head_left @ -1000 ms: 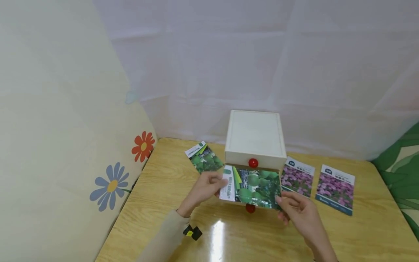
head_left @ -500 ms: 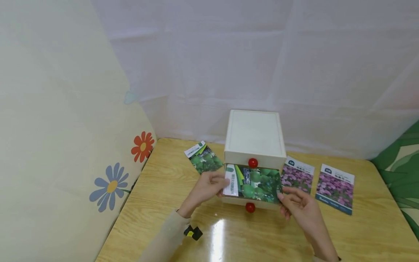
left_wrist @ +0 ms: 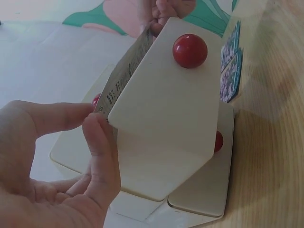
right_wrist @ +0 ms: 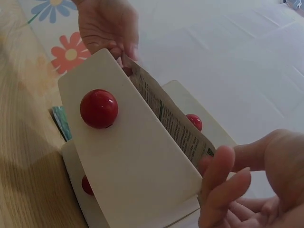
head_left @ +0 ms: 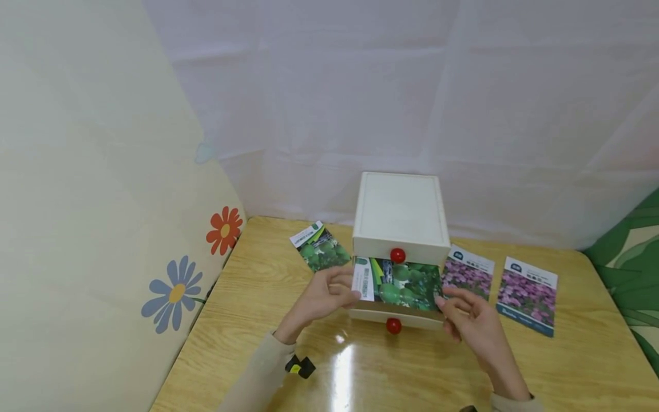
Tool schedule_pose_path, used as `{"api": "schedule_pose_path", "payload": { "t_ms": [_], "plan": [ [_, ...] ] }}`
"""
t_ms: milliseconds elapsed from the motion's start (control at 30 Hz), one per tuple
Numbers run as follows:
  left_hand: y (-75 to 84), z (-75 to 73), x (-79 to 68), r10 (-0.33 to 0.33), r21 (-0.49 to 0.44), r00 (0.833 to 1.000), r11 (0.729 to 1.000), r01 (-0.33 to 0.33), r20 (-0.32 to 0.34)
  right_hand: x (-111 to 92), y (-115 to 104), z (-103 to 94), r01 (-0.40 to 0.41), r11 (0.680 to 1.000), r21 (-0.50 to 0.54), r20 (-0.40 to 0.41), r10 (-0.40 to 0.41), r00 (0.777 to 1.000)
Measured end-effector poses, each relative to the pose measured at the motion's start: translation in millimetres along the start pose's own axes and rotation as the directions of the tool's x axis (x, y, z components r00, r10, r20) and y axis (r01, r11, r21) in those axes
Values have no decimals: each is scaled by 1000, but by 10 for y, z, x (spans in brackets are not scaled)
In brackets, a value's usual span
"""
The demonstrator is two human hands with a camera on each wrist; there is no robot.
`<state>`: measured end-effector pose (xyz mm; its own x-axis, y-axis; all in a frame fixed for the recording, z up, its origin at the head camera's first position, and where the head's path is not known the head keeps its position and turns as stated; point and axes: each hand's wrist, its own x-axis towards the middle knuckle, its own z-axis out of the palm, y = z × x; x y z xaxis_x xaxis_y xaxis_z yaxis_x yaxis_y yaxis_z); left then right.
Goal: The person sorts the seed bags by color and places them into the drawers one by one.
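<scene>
A seed packet [head_left: 407, 283] with green round fruit pictured on it lies across the pulled-out drawer [head_left: 370, 316] of a small white drawer unit [head_left: 404, 209]. At the packet's left end my left hand [head_left: 321, 294] pinches its corner between thumb and forefinger. My right hand [head_left: 476, 326] pinches the opposite end near the drawer's right side. In the left wrist view the packet's printed underside [left_wrist: 124, 76] tilts up behind the drawer front [left_wrist: 166, 104], which bears a red knob [left_wrist: 190, 51]. The drawer's inside is mostly hidden by the packet.
A second green packet [head_left: 321, 249] lies on the wooden table [head_left: 268, 257] left of the unit. On the right lie two packets with pink flowers, one nearer the unit [head_left: 468, 272] and one farther out [head_left: 527, 294]. A pale cloth [head_left: 329, 103] hangs behind.
The packet has moved back and down, over the drawer and partly under the unit's upper front. More of the drawer front shows below it. Both hands have followed slightly.
</scene>
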<state>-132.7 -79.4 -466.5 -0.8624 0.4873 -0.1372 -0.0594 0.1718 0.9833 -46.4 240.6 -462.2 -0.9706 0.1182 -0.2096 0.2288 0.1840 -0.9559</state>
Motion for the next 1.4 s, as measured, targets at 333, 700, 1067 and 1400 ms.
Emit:
{"api": "schedule_pose_path", "payload": {
  "t_ms": [333, 700, 1067, 1400],
  "plan": [
    [35, -47, 10, 0, 37, 1000, 999, -1, 29, 46, -35, -25, 46, 999, -29, 24, -45, 999],
    [31, -74, 62, 8, 72, 1000, 997, -8, -2, 126, -35, -9, 90, 993, -70, -4, -91, 996],
    [21, -61, 152, 59, 157, 996, 986, -49, -65, 245, -20, 32, 79, 991, -111, -88, -89, 992],
    [-20, -51, 249, 139, 296, 986, 949, -105, -97, 312, -24, 75, 117, 983, -144, -146, -138, 980]
  ]
}}
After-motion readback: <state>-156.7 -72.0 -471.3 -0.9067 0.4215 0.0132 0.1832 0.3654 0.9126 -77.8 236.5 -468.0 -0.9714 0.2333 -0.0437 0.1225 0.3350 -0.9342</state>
